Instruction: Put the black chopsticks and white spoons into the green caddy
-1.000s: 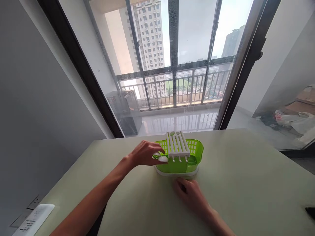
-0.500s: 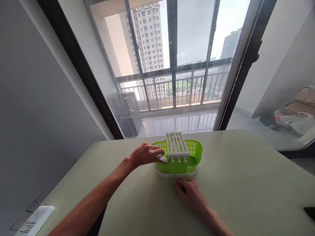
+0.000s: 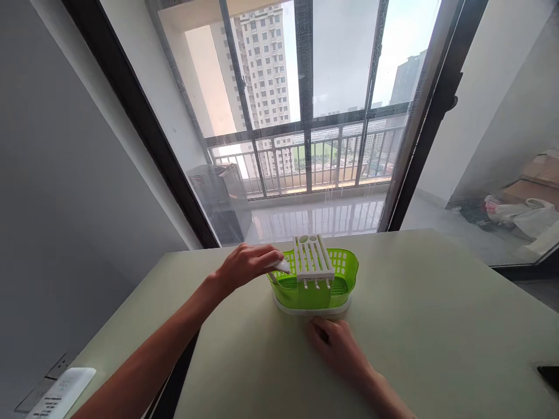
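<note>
A bright green plastic basket (image 3: 314, 298) on a white base stands on the table, with a white slotted rack (image 3: 315, 259) with small hooks across its middle. Over the basket's left end is my left hand (image 3: 251, 263), its fingers closed on a white utensil (image 3: 283, 266) with a rounded end. The hand covers much of this utensil, so its exact kind is unclear. My right hand (image 3: 334, 343) rests on the tabletop just in front of the basket, fingers curled in, with nothing visible in it.
The pale table (image 3: 414, 326) reaches toward a sliding glass door, with a balcony beyond. A white power strip (image 3: 63, 393) lies at the lower left, and a dark object (image 3: 548, 375) sits at the right edge. Bags (image 3: 530, 215) lie behind the glass at right.
My left hand has risen and shifted slightly left with the white utensil, uncovering more of the basket's left compartment. The right hand and basket have stayed nearly still.
</note>
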{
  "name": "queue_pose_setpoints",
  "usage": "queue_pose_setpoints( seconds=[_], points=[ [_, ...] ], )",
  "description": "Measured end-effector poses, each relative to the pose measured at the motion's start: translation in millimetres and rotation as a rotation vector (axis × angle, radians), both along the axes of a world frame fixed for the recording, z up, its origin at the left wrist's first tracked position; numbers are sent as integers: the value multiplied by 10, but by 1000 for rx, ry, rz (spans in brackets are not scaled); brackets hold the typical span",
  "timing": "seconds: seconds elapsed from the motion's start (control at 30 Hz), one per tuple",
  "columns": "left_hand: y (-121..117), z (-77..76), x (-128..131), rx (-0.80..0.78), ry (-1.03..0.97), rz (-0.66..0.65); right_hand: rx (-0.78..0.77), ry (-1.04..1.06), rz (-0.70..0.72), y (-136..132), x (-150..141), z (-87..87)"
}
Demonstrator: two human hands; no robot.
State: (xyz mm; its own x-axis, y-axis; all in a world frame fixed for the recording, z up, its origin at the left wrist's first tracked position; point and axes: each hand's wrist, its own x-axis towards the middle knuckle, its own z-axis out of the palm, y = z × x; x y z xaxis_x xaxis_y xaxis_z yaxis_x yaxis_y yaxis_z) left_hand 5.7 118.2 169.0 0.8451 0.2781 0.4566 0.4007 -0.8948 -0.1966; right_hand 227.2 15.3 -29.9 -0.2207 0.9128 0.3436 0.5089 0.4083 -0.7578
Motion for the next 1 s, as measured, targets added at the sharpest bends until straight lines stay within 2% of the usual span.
queue_pose_setpoints(
  seconds=[0.1, 0.2, 0.4, 0.57, 0.67, 0.73, 0.83, 1.0],
  points=[
    [-19, 33, 2, -54, -115, 59, -8, -11, -1, -2, -3, -6],
    [-12, 24, 27, -124, -315, 148, -12, -11, -10, -5, -4, -17],
    [62, 30, 55, -361, -821, 440, -44, 2, -3, -9, -5, -13],
    [213, -6, -39, -501, -1148, 668, -24, -1, -9, -8, -9, -21],
    [336, -64, -184, -577, -1356, 694, -12, 1, -8, 0, -11, -52],
    [389, -99, -318, -690, -1459, 674, -3, 3, -12, 3, -9, -69],
    [362, -142, -556, -928, -1422, 679, 7, 7, -11, -1, -4, -69],
    [49, -314, -966, -1257, -1122, 735, 11, 26, -5, -17, 4, -28]
  ],
)
